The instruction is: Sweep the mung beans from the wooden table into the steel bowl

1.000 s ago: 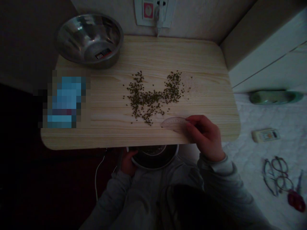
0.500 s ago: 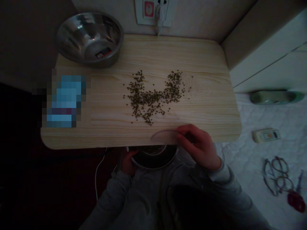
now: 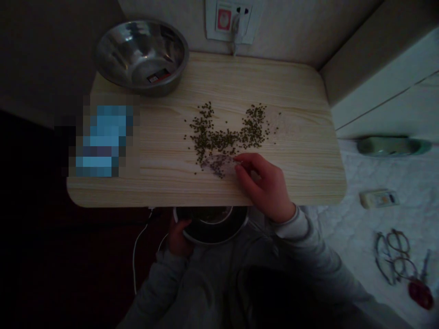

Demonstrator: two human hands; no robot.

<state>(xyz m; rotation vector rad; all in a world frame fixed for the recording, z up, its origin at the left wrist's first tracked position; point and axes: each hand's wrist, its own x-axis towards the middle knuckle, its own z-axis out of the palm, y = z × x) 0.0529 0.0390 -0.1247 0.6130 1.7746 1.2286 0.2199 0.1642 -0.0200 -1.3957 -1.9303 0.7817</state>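
Small dark green beans (image 3: pixel 224 135) lie scattered in a U shape on a light wooden table (image 3: pixel 302 151). My right hand (image 3: pixel 265 185) pinches a clear half-round plastic scraper (image 3: pixel 219 163) and rests it on the near edge of the bean pile. My left hand (image 3: pixel 178 235) grips the rim of a dark metal bowl (image 3: pixel 211 226) held below the table's front edge, with some beans showing inside it.
An empty steel bowl (image 3: pixel 142 55) stands at the table's back left. A blurred blue item (image 3: pixel 103 139) lies at the left. A wall socket with a plug (image 3: pixel 231 20) is behind. Glasses and scissors (image 3: pixel 399 260) lie on white bedding at the right.
My right hand moved the scraper from the table's front edge, above the held bowl, forward and left onto the near side of the beans. The left hand and bowl stayed put.
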